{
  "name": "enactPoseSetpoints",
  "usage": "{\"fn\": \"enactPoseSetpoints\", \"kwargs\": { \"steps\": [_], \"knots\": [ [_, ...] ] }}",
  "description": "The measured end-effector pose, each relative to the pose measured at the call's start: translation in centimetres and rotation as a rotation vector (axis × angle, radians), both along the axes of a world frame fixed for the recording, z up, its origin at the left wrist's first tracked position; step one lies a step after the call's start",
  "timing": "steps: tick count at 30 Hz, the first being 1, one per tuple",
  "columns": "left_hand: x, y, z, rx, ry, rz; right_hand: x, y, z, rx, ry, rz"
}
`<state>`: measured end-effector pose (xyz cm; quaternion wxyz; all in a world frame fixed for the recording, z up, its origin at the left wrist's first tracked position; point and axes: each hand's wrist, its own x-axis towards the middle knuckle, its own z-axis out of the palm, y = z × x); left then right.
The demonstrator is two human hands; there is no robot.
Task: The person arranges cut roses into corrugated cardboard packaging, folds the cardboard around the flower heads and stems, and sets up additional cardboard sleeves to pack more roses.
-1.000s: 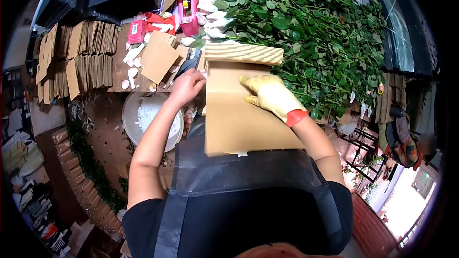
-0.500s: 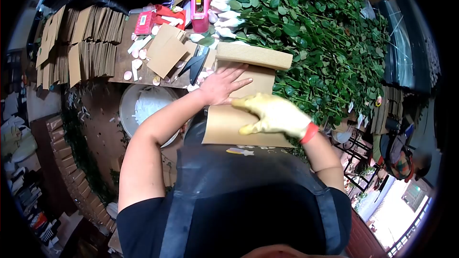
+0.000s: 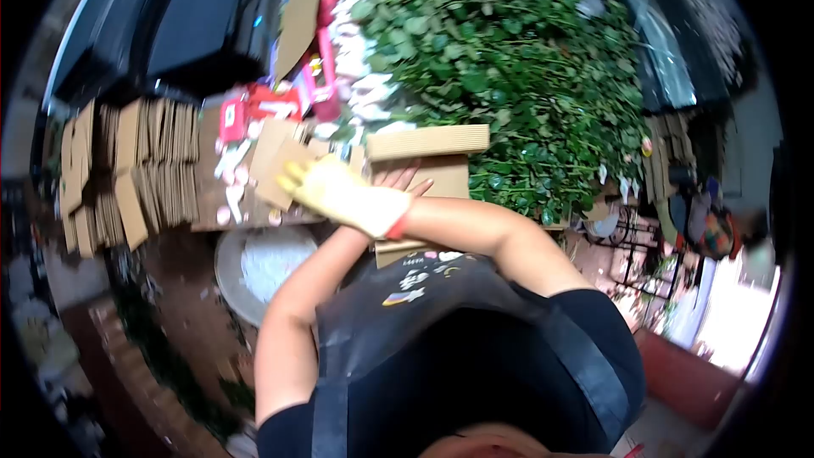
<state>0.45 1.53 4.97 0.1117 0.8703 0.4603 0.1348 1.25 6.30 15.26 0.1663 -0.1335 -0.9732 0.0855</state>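
My bare left hand (image 3: 398, 176) lies on a tan cardboard sheet (image 3: 447, 180), fingers stretched out just below its rolled corrugated edge (image 3: 429, 142). Part of this hand is hidden by my right arm. Crossed over my left wrist, my right hand (image 3: 343, 192) wears a pale yellow glove with a red cuff. Its slightly blurred fingers reach out over small cardboard pieces (image 3: 272, 158) on the table; the spot under the palm is hidden. The sheet's near end (image 3: 398, 252) shows below my right forearm, against my dark apron.
Stacks of folded cardboard (image 3: 165, 171) stand at left on the table. Leafy rose stems (image 3: 517, 59) with white-wrapped heads (image 3: 360, 42) cover the right side. A pink holder (image 3: 322, 89) stands behind the cardboard pieces. Below the edge sits a round tub (image 3: 240, 288) with white scraps.
My right hand has left the cardboard sheet and crossed leftward over my left arm to the small cardboard pieces. My left hand stays on the sheet. The camera view has shifted.
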Motion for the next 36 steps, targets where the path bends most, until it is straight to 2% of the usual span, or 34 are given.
{"fn": "enactPoseSetpoints", "kwargs": {
  "steps": [1, 3, 4, 5, 7, 8, 9, 11, 12, 13, 14, 16, 17, 18, 19, 20, 21, 22, 24, 25, 27, 28, 29, 31, 32, 33, 34, 36],
  "knots": [
    [-0.3, 0.1, 1.0, -0.057, -0.067, -0.026, -2.3, 0.4, -1.0, -0.069, -0.099, -0.031],
    [-0.2, 0.2, 3.5, -0.206, -0.041, -0.034, -6.2, 2.0, -7.3, 0.125, 0.209, 0.045],
    [-0.1, 0.4, 3.4, -0.265, -0.001, -0.032, -6.9, 2.4, -7.0, 0.078, 0.160, 0.035],
    [-0.2, 0.3, 2.9, -0.176, -0.015, -0.028, -7.7, 2.5, -6.1, 0.026, 0.110, 0.029],
    [0.0, 0.7, 5.5, -0.334, 0.096, -0.022, -8.1, 2.5, -3.4, -0.091, -0.001, 0.028],
    [0.3, 0.8, 5.4, -0.393, -0.030, -0.017, -6.8, 2.8, -0.1, 0.139, 0.049, -0.009],
    [0.3, 0.8, 5.3, -0.454, -0.152, -0.009, -5.5, 3.6, 3.4, 0.174, 0.010, -0.040],
    [-0.1, 0.2, 4.0, -0.450, -0.295, 0.024, -3.2, 4.8, 6.9, -0.033, 0.010, -0.188],
    [-0.1, -0.4, 2.0, -0.380, -0.320, 0.046, -1.3, 5.3, 9.8, -0.256, -0.077, -0.184],
    [-0.1, -0.7, 1.0, -0.312, -0.343, 0.067, 1.2, 5.6, 10.6, -0.356, -0.001, -0.151],
    [0.0, -0.5, 5.3, -0.392, -0.251, 0.138, 2.5, 5.3, 10.4, -0.371, 0.005, -0.196],
    [-0.4, -0.4, 4.5, -0.346, -0.188, 0.041, 3.6, 4.8, 9.1, -0.382, 0.004, -0.255],
    [-0.5, -0.3, 2.4, -0.308, -0.169, -0.021, 3.3, 4.7, 8.1, -0.384, 0.003, -0.280],
    [-0.7, -0.2, -3.7, -0.553, -0.452, -0.122, 2.8, 4.6, 7.3, -0.313, -0.038, -0.315],
    [-0.8, 0.3, -2.3, -0.281, -0.156, -0.275, 2.1, 4.8, 6.7, -0.270, 0.003, -0.354],
    [-0.7, 0.1, -0.1, -0.399, -0.446, -0.208, 1.7, 5.4, 6.3, -0.253, 0.063, -0.376],
    [-0.8, 0.2, 1.1, -0.206, -0.172, -0.211, 1.4, 5.9, 5.9, -0.235, 0.124, -0.397],
    [-0.6, 0.2, 3.0, -0.257, -0.257, -0.132, 2.4, 6.3, 7.9, -0.255, 0.182, -0.453],
    [-0.5, 0.1, 4.5, -0.379, -0.106, -0.023, 4.8, 6.5, 9.7, -0.251, 0.322, -0.475],
    [-0.4, 0.3, 4.9, -0.403, 0.000, 0.017, 7.3, 6.6, 12.2, -0.489, 0.134, -0.479],
    [-0.2, 0.5, 4.9, -0.420, 0.283, -0.013, 11.7, 5.1, 9.4, -0.312, 0.568, -0.382],
    [-0.3, -0.2, 4.0, -0.229, 0.146, -0.009, 14.4, 4.0, 11.3, -0.657, 0.381, -0.364],
    [-0.4, -0.2, 3.7, -0.251, 0.089, -0.016, 16.7, 3.1, 13.1, -0.991, 0.179, -0.344],
    [-0.6, 0.0, 3.5, -0.301, -0.021, -0.041, 18.8, 1.8, 8.9, -1.197, -0.047, -0.391],
    [-0.6, 0.5, 3.9, -0.329, -0.071, -0.055, 19.9, 1.2, 6.2, -1.129, -0.087, -0.389],
    [-0.1, 0.9, 4.7, -0.419, -0.087, 0.004, 20.5, 1.0, 5.8, -1.062, -0.126, -0.383],
    [0.4, 1.4, 5.5, -0.505, -0.103, 0.068, 20.9, 0.9, 5.2, -1.445, -0.068, -0.471],
    [-1.2, 0.5, 3.6, -0.535, -0.044, -0.015, 21.1, 1.9, 3.9, -1.468, -0.157, -0.537]
  ]
}}
